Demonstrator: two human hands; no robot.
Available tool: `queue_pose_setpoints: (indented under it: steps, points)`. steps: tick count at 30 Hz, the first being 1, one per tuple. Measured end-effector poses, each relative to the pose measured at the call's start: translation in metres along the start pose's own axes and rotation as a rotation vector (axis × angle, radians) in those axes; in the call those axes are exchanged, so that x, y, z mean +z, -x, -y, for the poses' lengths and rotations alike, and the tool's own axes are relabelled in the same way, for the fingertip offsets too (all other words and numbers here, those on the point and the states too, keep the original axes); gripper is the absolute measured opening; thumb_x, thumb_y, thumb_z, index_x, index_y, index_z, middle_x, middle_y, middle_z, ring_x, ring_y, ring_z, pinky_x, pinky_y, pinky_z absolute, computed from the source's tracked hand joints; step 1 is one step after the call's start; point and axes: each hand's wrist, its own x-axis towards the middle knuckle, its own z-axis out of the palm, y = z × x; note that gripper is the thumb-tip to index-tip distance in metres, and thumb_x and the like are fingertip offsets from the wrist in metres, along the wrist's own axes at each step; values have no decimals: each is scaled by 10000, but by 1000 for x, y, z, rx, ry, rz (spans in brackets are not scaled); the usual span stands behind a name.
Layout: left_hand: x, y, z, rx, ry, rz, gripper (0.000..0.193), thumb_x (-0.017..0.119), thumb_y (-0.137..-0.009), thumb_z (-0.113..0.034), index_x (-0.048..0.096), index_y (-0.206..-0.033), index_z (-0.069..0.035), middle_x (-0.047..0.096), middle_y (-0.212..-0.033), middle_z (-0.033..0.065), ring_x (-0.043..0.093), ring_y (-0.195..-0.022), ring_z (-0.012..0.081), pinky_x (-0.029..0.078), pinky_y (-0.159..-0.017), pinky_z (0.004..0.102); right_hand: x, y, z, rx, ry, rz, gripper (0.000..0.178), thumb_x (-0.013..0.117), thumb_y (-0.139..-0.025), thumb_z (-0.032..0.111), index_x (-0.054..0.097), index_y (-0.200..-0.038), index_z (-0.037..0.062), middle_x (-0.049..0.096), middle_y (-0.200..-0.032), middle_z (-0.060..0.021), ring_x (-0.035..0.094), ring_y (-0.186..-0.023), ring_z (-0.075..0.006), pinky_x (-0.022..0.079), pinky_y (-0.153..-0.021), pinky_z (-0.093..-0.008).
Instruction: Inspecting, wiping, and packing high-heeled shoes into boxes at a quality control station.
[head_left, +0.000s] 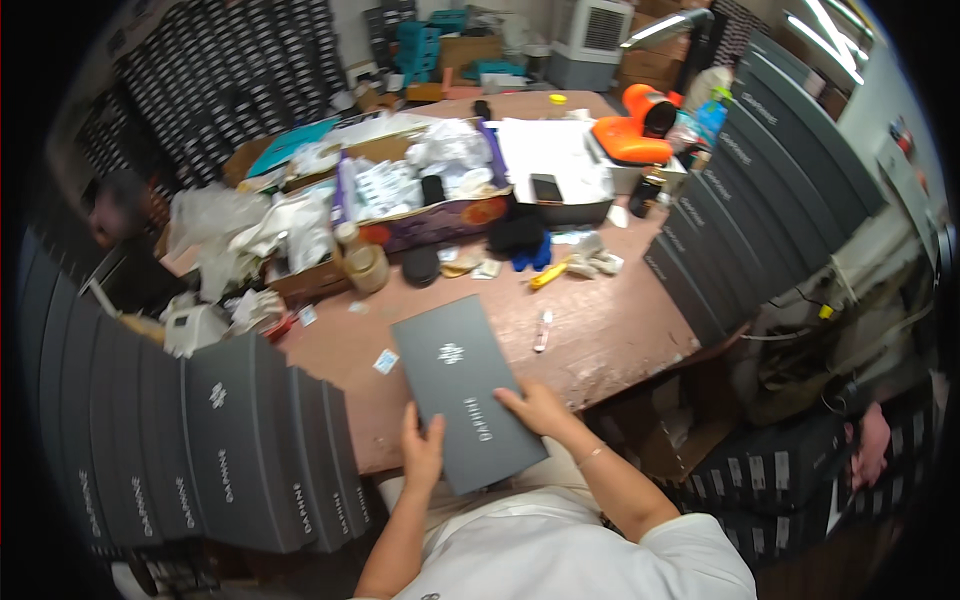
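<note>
A dark grey lidded shoebox [465, 385] with pale printing on top is held between my two hands at the table's near edge. My left hand [423, 447] grips its left side, thumb on the upper edge. My right hand [541, 408] closes on the right side, its thumb resting on the lid. The lid appears to be on; what is inside is hidden. Just past the box, a small slim pinkish-white item [543, 331] lies on the table to the right and a small printed paper square [385, 361] to the left.
Stacks of grey boxes rise on the left [240, 440] and right [770, 180]. On the worn table [620, 345] stand a carton of white packets [430, 225], a jar [365, 262], a yellow cutter [549, 276], black and blue cloths [520, 243] and an orange device [635, 135].
</note>
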Motion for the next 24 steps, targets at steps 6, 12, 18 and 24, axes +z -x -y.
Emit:
queue_pose_setpoints:
  steps: [6, 12, 18, 24]
  points:
    - [-24, -12, 50, -359, 148, 151, 586, 619, -923, -316, 434, -1353, 37, 602, -1182, 127, 572, -1070, 187, 450, -942, 320, 26, -12, -35, 49, -293, -26, 524, 600, -905, 414, 618, -1190, -25, 694, -978, -216, 677, -840, -279, 525, -761, -381]
    - [25, 6, -21, -381, 660, 272, 612, 595, -890, -417, 460, -1331, -16, 548, -1274, 134, 563, -1140, 233, 466, -967, 361, -39, 20, 25, -196, -348, -116, 620, 646, -902, 315, 449, -1384, -21, 526, -1326, -220, 468, -1265, -261, 375, -1043, -357]
    - [147, -53, -219, -45, 824, 653, 536, 472, -932, -467, 526, -1247, -36, 614, -1152, 113, 617, -1048, 223, 509, -911, 355, -192, 134, 195, -818, 1140, -611, 737, 658, -778, 566, 449, -1415, 260, 392, -1469, -113, 346, -1365, -362, 119, -1131, -619]
    - [269, -44, -371, 151, 727, 955, 762, 598, -846, -565, 388, -1397, -82, 497, -1303, 124, 526, -1120, 209, 500, -890, 353, -312, 142, 190, -1184, 1600, -1211, 740, 728, -766, 466, 361, -1403, 384, 389, -1449, -64, 341, -1370, -347, 77, -1146, -627]
